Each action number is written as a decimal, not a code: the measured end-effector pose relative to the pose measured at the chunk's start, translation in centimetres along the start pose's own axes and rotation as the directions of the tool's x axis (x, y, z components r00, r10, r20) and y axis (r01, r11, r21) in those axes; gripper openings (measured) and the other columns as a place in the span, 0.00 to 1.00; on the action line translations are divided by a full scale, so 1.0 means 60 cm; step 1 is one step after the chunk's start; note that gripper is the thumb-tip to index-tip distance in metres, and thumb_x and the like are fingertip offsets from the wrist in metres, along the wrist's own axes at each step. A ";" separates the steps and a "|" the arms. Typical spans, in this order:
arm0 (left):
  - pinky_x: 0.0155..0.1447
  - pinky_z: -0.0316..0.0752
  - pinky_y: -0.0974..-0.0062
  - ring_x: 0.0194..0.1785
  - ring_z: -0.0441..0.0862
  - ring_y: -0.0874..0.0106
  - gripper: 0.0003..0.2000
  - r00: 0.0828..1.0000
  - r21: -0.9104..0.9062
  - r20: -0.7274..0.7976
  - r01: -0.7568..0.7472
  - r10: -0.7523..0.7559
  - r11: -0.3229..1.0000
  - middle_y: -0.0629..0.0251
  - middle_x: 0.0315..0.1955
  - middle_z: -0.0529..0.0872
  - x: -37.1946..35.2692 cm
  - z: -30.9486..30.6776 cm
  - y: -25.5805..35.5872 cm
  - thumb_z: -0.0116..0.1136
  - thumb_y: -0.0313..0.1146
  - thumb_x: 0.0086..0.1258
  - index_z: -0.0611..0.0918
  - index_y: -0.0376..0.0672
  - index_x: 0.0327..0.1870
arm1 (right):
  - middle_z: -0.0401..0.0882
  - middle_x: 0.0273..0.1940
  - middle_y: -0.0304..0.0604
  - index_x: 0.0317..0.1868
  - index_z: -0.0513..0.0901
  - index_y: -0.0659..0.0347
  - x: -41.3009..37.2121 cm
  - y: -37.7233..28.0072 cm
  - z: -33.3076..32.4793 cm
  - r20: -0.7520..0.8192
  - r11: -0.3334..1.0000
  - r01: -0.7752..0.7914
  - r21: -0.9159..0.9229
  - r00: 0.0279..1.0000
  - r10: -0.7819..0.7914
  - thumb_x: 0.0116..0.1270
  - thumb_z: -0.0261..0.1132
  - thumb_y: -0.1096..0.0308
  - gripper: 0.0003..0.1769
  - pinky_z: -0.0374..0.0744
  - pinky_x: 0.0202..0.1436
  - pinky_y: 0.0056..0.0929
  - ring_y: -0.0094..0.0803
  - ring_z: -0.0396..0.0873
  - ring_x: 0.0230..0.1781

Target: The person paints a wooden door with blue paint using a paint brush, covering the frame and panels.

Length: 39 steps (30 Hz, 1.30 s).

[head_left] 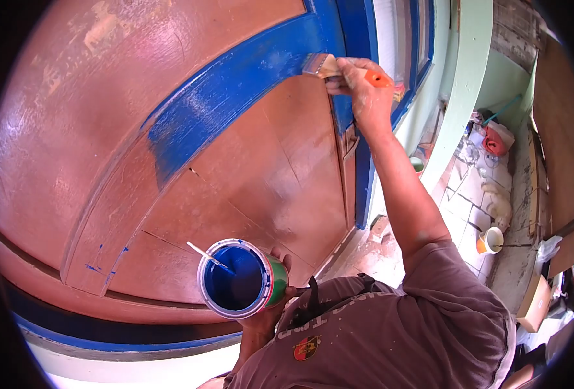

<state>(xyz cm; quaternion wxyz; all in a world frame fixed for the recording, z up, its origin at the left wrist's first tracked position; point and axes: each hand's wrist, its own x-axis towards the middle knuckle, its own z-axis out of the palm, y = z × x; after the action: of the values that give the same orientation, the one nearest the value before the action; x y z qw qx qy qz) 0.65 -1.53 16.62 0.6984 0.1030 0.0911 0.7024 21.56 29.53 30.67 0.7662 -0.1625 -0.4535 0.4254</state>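
My right hand (368,91) is closed round the handle of a paintbrush (326,67) with an orange handle end. Its bristles touch a blue-painted band (235,84) on a brown wooden door (235,194). The blue on the band looks wet and ends in a ragged edge, with bare brown wood below it. Low in front of my body, my left hand (280,272) grips a paint can (235,279) from its side and underneath. Dark blue paint fills part of the can, and a white stick (209,255) leans out over its rim.
Blue frame pieces (363,175) run along the door's right side, near a metal latch (350,142). On the tiled floor to the right stand a white and orange cup (491,240) and a cardboard box (534,305). A pale green post (462,84) rises beyond my right arm.
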 end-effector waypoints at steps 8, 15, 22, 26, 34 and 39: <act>0.57 0.82 0.42 0.78 0.66 0.54 0.38 0.995 0.148 -0.035 -0.083 0.089 0.986 0.56 0.72 0.74 -0.001 -0.007 -0.013 0.70 0.58 0.65 0.73 0.53 0.73 | 0.90 0.37 0.42 0.44 0.89 0.69 0.037 0.015 -0.032 -0.070 0.917 0.277 -0.286 0.949 -0.308 0.74 0.72 0.70 0.09 0.83 0.42 0.23 0.24 0.85 0.34; 0.55 0.81 0.41 0.78 0.66 0.54 0.36 0.999 -0.020 -0.014 -0.034 0.034 0.999 0.57 0.74 0.73 0.000 0.000 -0.023 0.66 0.60 0.67 0.73 0.53 0.73 | 0.89 0.37 0.44 0.42 0.89 0.67 0.027 0.067 -0.030 0.066 0.799 0.415 -0.436 0.900 -0.431 0.71 0.74 0.71 0.07 0.81 0.44 0.24 0.24 0.84 0.37; 0.54 0.79 0.40 0.81 0.61 0.53 0.35 0.999 -0.062 -0.034 -0.004 0.002 0.998 0.56 0.75 0.71 0.024 -0.004 -0.029 0.61 0.65 0.68 0.75 0.55 0.72 | 0.88 0.35 0.43 0.42 0.88 0.70 -0.084 -0.015 0.013 0.207 0.977 0.175 -0.124 0.967 -0.147 0.71 0.74 0.73 0.07 0.81 0.39 0.22 0.22 0.84 0.33; 0.54 0.79 0.39 0.82 0.59 0.52 0.36 0.990 -0.125 -0.138 -0.022 0.004 0.992 0.54 0.75 0.71 0.024 0.010 -0.037 0.60 0.67 0.68 0.75 0.56 0.72 | 0.89 0.36 0.45 0.44 0.87 0.70 -0.021 0.006 -0.011 0.090 0.995 0.035 -0.089 0.996 -0.027 0.75 0.71 0.70 0.09 0.85 0.40 0.25 0.27 0.87 0.33; 0.55 0.80 0.40 0.81 0.61 0.50 0.39 0.993 -0.106 -0.119 -0.032 0.019 0.994 0.53 0.75 0.72 0.029 0.013 -0.045 0.59 0.70 0.68 0.75 0.54 0.73 | 0.88 0.40 0.49 0.48 0.86 0.72 0.057 0.039 -0.066 -0.080 0.982 0.191 0.006 0.979 -0.190 0.76 0.69 0.70 0.10 0.90 0.42 0.30 0.33 0.89 0.35; 0.57 0.81 0.36 0.81 0.62 0.49 0.38 0.998 -0.082 -0.017 -0.055 0.054 0.995 0.51 0.75 0.72 0.035 0.013 -0.051 0.61 0.66 0.69 0.74 0.52 0.74 | 0.88 0.41 0.49 0.49 0.86 0.73 0.047 0.075 -0.097 -0.053 0.981 0.092 -0.169 0.993 -0.102 0.77 0.68 0.70 0.11 0.91 0.43 0.30 0.31 0.89 0.36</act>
<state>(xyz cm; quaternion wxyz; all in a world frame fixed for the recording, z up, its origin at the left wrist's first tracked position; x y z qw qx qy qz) 3.79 0.57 16.60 0.6818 0.0713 0.0644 0.7252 24.77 35.21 26.30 0.7832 -0.2165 -0.4711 0.3431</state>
